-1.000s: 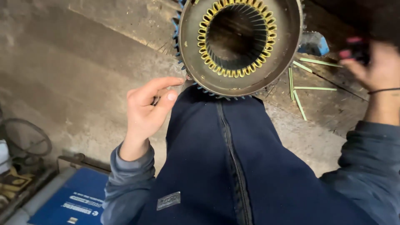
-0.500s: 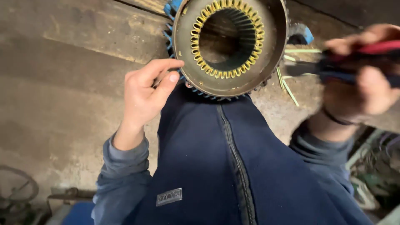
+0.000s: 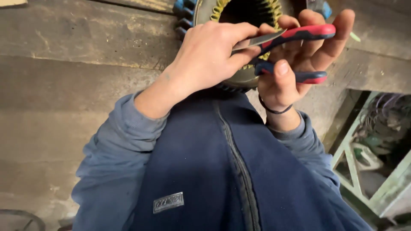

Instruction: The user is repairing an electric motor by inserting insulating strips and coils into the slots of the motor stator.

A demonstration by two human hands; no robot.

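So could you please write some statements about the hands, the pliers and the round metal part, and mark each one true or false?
1. The right hand holds pliers with red and blue handles. True.
2. The left hand rests flat on the concrete floor. False: it is raised, with its fingers at the metal tip of the pliers.
3. The round metal part lies beyond the hands, partly hidden by them. True.
4. The person wears a bright yellow jacket. False: the jacket is dark blue with a zip down the front.
5. A dark band sits around the right wrist. True.
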